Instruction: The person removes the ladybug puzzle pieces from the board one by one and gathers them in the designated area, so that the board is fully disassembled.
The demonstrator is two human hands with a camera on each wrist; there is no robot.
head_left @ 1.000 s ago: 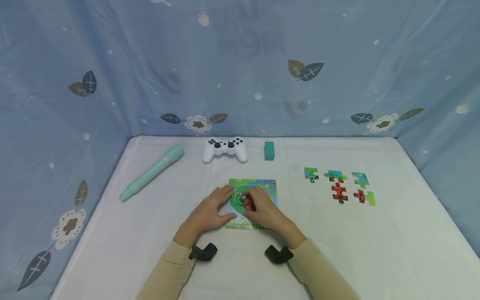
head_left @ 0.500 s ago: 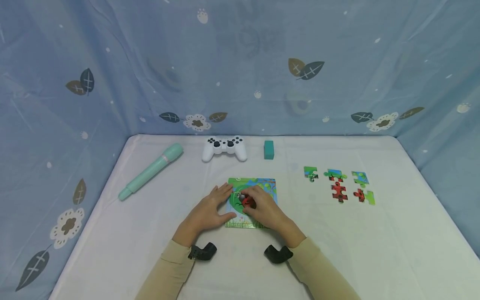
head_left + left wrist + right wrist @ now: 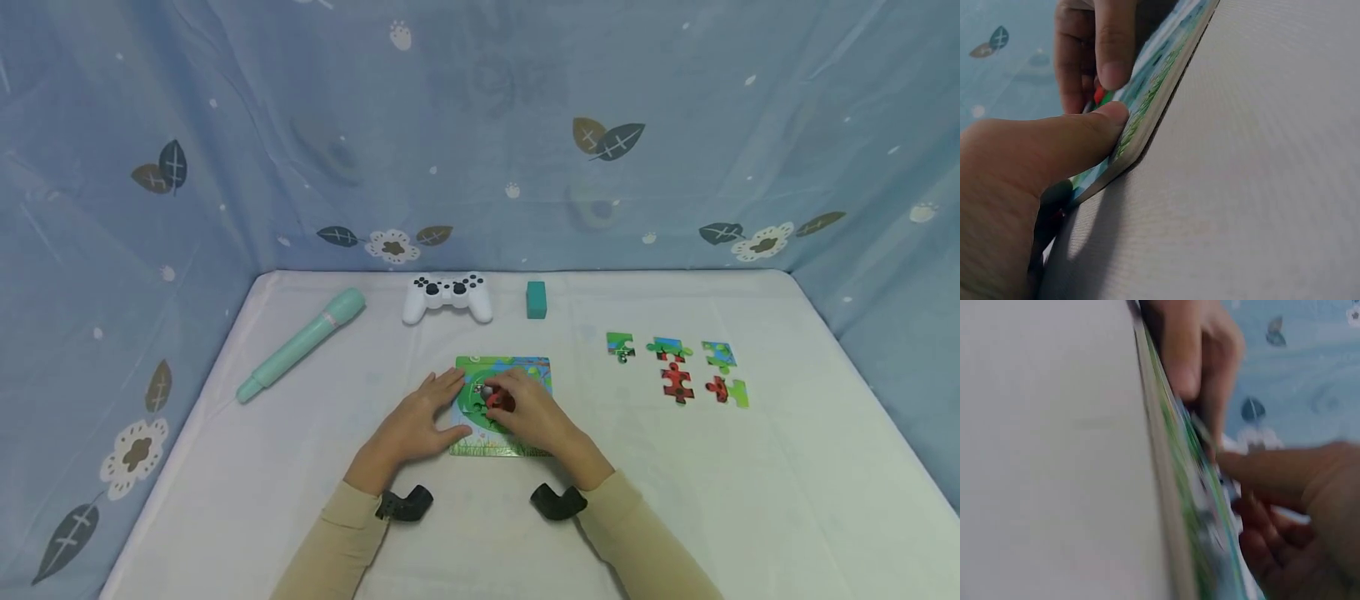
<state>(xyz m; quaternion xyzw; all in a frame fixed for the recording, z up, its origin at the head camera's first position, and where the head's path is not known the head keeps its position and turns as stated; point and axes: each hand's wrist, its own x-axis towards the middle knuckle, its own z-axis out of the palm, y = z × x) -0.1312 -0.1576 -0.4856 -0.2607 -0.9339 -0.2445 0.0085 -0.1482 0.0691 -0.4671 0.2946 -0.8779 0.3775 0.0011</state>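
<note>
A square jigsaw board (image 3: 498, 446), showing a green leaf and grass, lies on the white table in front of me. My left hand (image 3: 416, 423) rests at its left side, fingers mostly straight, and the thumb presses on the board near the front left corner in the left wrist view. Over the middle of the board, my right hand (image 3: 534, 415) pinches a red and black puzzle piece (image 3: 495, 398) between thumb and fingers. That piece looks tilted and slightly raised in the right wrist view, which is blurred. The right hand hides the board's right part.
Several loose puzzle pieces (image 3: 677, 383) lie to the right. Behind the board are a white game controller (image 3: 447, 297) and a teal block (image 3: 536, 300). A mint-green cylindrical stick (image 3: 302, 345) lies at the left. Blue patterned cloth (image 3: 480, 150) hangs beyond the table's back edge.
My right hand has shifted a little to the right with the puzzle piece, which has turned, and more of the green leaf shows below it. My left hand has stayed in place.
</note>
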